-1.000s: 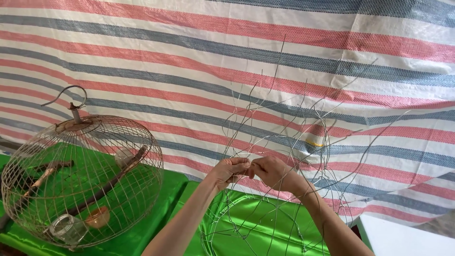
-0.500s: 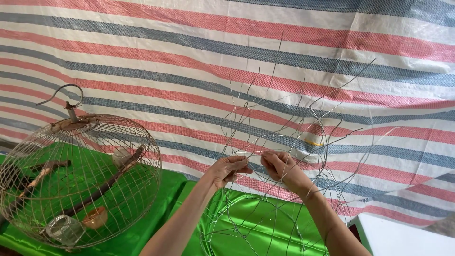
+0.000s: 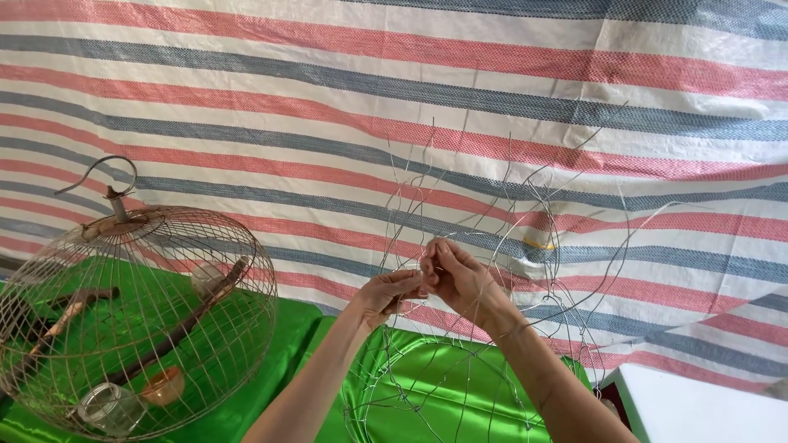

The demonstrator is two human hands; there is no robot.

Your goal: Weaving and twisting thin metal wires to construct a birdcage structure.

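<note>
The 2 hands meet in the middle, working on a half-made wire cage (image 3: 468, 361) that stands on the shiny green cloth (image 3: 279, 344). The left hand (image 3: 386, 294) pinches a thin wire with its fingers close together. The right hand (image 3: 460, 279) curls its fingers tight around the same spot, so the wire sits right between both sets of fingertips.

To do this well, hold the wire firm and twist slowly, so it does not spring back or poke. Loose wire ends stick up above the hands.

A finished round birdcage (image 3: 135, 320) with a hook sits well apart on the left.
</note>
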